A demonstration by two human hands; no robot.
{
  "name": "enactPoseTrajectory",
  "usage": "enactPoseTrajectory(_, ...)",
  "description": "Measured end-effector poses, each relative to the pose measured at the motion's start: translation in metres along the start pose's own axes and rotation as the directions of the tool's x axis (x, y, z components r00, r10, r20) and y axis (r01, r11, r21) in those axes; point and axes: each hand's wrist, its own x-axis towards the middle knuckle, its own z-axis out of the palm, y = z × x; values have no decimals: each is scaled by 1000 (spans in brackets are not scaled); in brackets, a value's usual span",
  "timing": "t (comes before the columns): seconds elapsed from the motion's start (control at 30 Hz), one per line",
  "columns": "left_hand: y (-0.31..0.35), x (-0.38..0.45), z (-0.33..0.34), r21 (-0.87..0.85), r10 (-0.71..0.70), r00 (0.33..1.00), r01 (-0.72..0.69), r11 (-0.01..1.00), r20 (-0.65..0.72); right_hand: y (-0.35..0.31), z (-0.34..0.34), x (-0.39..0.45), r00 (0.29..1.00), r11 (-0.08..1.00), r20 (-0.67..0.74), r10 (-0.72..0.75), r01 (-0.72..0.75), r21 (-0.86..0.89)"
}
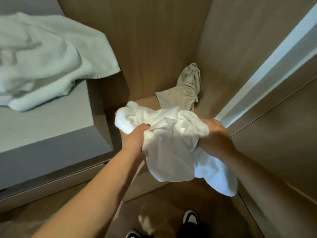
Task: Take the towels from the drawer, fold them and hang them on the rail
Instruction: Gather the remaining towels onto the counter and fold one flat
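Where both hands clutch, white towel (171, 143) bunched between.

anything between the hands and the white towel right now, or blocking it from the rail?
Nothing between them: the left hand and right hand both grip the crumpled white towel directly, above the open drawer. No rail is in view, so the path to it cannot be judged. The beige cloth lies behind, apart.

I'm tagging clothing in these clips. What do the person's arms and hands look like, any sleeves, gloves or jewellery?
Both forearms are bare up to the picture's edge, with no sleeves in sight. The left hand and right hand wear no gloves; no watch, bracelet or ring shows.
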Motion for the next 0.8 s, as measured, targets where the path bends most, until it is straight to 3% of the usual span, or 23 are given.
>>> enactPoseTrajectory(0.1, 29, -36, -10, -34, 39, 996, -36, 999, 81, -32, -32, -4, 985, 985, 79, 153, -159, 68)
enactPoseTrajectory(0.53, 142, -131, -42, 37, 287, 945, -297, 954, 158, -129, -135, 13, 992, 980, 25, -126, 121, 159)
enactPoseTrajectory(0.67, 184, -147, -41, 15, 423, 891, -431, 902, 162, -147, -164, 52, 978, 975, 14, -208, 206, 83)
enactPoseTrajectory(0.8, 235, -164, -46, 75, 596, 800, -600, 797, 74, -171, -189, 86, 952, 952, 4, -306, 306, 22)
